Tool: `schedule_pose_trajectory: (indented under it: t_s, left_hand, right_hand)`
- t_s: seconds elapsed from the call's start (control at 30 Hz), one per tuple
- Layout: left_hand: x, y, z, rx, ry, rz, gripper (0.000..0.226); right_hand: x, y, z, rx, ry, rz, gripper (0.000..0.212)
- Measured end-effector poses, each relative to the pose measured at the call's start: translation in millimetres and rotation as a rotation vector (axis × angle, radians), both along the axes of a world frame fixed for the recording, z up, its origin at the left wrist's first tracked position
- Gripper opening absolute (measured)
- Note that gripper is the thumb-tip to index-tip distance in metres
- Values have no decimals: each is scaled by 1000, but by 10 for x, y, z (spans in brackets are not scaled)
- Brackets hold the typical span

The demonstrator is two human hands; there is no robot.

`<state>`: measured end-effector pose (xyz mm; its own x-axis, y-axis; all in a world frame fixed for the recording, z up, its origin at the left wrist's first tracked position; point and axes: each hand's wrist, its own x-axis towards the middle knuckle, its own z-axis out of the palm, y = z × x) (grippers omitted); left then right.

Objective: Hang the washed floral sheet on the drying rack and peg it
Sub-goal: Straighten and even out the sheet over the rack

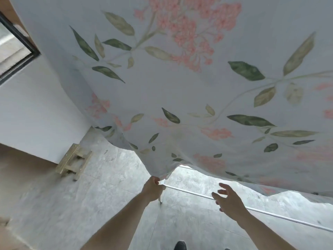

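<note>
Left fingers [156, 179] at floral sheet [180, 87] hem

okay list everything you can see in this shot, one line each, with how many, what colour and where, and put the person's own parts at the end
floral sheet: one, pale blue-white with pink flowers and green leaves, hanging across the top and right
rack bar: one, white, running low under the sheet's lower edge
wooden stool: one, pale wood, on the floor by the left wall
window frame: one, black, upper left
floor: grey tiles, bottom half
shoe: one fully seen, dark, bottom edge
left hand: one, grip pinching the sheet's lower edge
right hand: one, fingers spread, below the sheet, holding nothing
</note>
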<state>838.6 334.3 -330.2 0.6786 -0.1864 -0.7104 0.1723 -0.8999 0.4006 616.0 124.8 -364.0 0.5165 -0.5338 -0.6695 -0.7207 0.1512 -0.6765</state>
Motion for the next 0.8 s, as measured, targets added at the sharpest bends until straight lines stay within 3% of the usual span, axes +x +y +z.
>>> schedule_pose_trajectory:
  t_s: [0.13, 0.27, 0.5, 0.6, 0.67, 0.8]
  left_hand:
    - [381, -43, -604, -33, 7, 4, 51]
    - [519, 6, -1367, -111, 87, 97, 63]
    - [748, -91, -2331, -513, 474, 634, 95]
    - [827, -226, -2467, -658, 543, 792, 102]
    - [856, -288, -2530, -769, 578, 865, 97]
    - [847, -327, -2662, -838, 474, 1015, 63]
  right_hand:
    - [405, 119, -299, 116, -18, -175, 52]
    - [820, 225, -769, 162, -24, -297, 62]
    - [1582, 358, -1586, 228, -109, -450, 78]
    - [1688, 462, -1816, 227, -120, -439, 80]
    - [1715, 542, -1956, 243, -120, -439, 81]
    - [1791, 511, -2064, 295, -135, -508, 81]
